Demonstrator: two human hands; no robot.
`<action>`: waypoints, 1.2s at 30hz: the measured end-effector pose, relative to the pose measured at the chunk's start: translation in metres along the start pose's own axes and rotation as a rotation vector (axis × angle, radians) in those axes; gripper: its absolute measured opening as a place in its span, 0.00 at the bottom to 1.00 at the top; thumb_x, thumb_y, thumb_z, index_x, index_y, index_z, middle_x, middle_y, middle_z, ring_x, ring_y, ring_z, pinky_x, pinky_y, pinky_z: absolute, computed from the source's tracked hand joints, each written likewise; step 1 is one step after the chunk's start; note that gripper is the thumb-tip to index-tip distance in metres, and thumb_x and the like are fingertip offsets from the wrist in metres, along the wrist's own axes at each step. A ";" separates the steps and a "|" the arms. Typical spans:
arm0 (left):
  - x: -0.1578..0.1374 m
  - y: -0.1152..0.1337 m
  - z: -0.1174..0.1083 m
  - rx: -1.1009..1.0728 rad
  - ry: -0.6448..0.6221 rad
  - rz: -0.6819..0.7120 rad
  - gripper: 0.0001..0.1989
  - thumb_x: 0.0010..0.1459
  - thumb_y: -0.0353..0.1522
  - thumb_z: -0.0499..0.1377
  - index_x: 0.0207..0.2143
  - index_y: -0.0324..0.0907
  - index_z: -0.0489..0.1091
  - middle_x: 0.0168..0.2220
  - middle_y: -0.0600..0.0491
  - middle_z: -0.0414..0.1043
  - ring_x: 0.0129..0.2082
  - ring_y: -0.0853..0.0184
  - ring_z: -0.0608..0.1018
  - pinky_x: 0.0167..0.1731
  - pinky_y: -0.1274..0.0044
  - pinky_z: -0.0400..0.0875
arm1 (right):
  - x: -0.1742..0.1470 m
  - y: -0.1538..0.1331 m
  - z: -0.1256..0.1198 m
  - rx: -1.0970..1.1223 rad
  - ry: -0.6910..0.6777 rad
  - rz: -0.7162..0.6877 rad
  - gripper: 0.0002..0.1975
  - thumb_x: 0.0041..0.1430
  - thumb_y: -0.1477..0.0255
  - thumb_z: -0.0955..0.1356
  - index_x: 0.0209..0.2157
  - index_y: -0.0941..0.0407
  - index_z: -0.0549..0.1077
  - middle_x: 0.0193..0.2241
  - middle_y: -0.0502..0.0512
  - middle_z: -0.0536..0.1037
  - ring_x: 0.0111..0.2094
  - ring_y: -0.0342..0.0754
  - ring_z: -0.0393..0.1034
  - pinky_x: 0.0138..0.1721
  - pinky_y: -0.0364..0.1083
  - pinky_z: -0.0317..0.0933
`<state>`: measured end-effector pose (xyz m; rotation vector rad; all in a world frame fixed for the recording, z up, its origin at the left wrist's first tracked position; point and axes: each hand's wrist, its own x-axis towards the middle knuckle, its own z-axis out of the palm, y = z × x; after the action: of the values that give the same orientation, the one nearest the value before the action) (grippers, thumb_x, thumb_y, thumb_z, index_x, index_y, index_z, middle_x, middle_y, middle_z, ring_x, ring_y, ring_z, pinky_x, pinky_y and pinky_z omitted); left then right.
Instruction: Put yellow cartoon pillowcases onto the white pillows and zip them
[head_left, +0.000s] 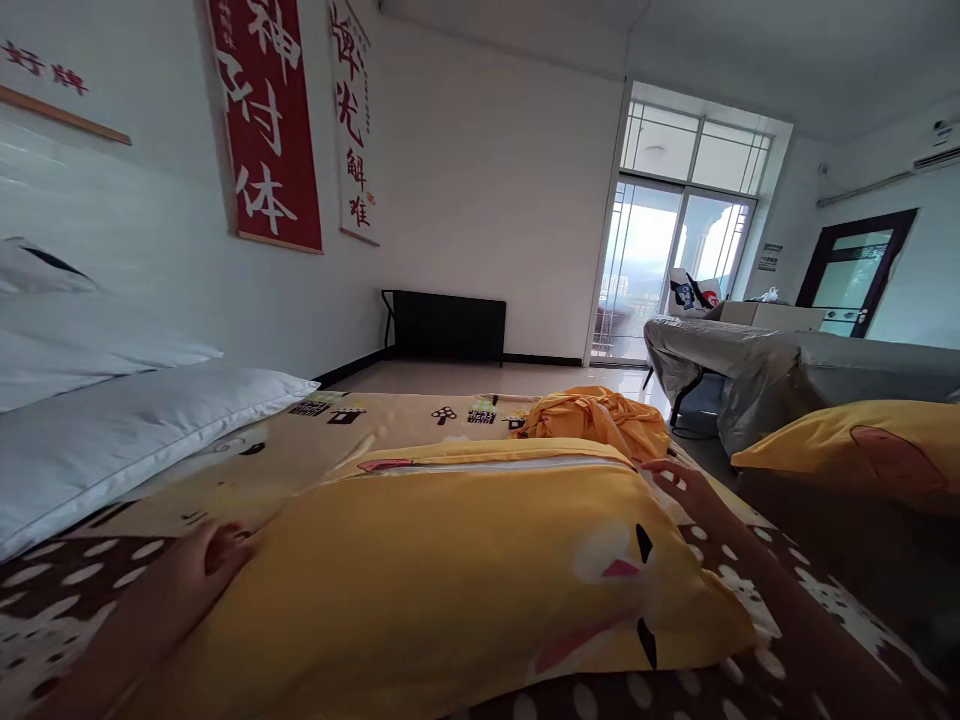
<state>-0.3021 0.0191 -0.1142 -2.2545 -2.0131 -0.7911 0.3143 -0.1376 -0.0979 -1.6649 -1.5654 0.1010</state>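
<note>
A yellow pillow (450, 570) with a printed cartoon face lies across the bed right before me. Along its far edge runs a whitish zipper strip (517, 463), flanked by a fold of yellow cloth. My left hand (214, 560) is at the pillow's left side, its fingers curled against the cover and partly hidden. At the far right corner, by the strip's end, my right hand (686, 485) has its fingers bent on the cover's edge. Just beyond that corner lies a crumpled orange-yellow cloth (592, 415).
White pillows (172, 420) are stacked at the left on the patterned bed sheet (405, 415). Another yellow pillow (862, 450) rests at the right edge. Behind it stands a table under plastic sheeting (750, 350). A black folded panel (450, 325) leans by the far wall.
</note>
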 end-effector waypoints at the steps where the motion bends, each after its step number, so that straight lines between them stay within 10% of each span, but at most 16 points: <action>1: 0.004 0.013 -0.006 -0.049 0.038 0.013 0.25 0.53 0.42 0.45 0.47 0.37 0.63 0.48 0.42 0.70 0.45 0.55 0.74 0.43 0.70 0.67 | 0.005 -0.009 0.002 0.018 -0.054 -0.056 0.19 0.55 0.58 0.63 0.43 0.52 0.75 0.45 0.56 0.76 0.42 0.52 0.70 0.44 0.48 0.61; 9: 0.048 0.104 -0.004 -0.223 -0.255 0.429 0.28 0.57 0.47 0.43 0.52 0.39 0.65 0.54 0.47 0.67 0.53 0.58 0.69 0.53 0.73 0.59 | 0.039 -0.027 0.034 -0.037 -0.173 -0.188 0.17 0.55 0.60 0.63 0.39 0.56 0.75 0.39 0.58 0.77 0.39 0.51 0.69 0.43 0.49 0.61; 14: 0.060 0.095 0.006 -0.289 -0.299 0.432 0.26 0.55 0.49 0.47 0.44 0.40 0.68 0.44 0.49 0.72 0.44 0.61 0.73 0.43 0.76 0.65 | 0.038 -0.014 0.023 -0.061 -0.198 -0.173 0.14 0.53 0.59 0.64 0.27 0.56 0.73 0.26 0.53 0.75 0.29 0.47 0.66 0.36 0.47 0.61; 19: 0.059 0.087 0.009 -0.338 -0.347 0.457 0.23 0.57 0.48 0.47 0.43 0.40 0.67 0.42 0.49 0.72 0.41 0.62 0.73 0.42 0.76 0.64 | 0.044 -0.006 0.033 -0.039 -0.085 -0.174 0.17 0.57 0.57 0.61 0.32 0.55 0.70 0.46 0.60 0.71 0.48 0.53 0.63 0.50 0.51 0.56; 36: 0.069 0.068 0.048 -0.385 -0.246 0.378 0.24 0.56 0.48 0.47 0.41 0.43 0.72 0.44 0.51 0.74 0.43 0.61 0.73 0.43 0.76 0.66 | 0.077 0.018 0.088 -0.006 -0.111 -0.057 0.19 0.57 0.55 0.58 0.28 0.55 0.67 0.22 0.48 0.70 0.25 0.45 0.62 0.29 0.42 0.56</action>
<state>-0.2189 0.0882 -0.1091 -2.9540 -1.5255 -0.9658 0.2955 -0.0256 -0.1302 -1.6422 -1.6957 0.1615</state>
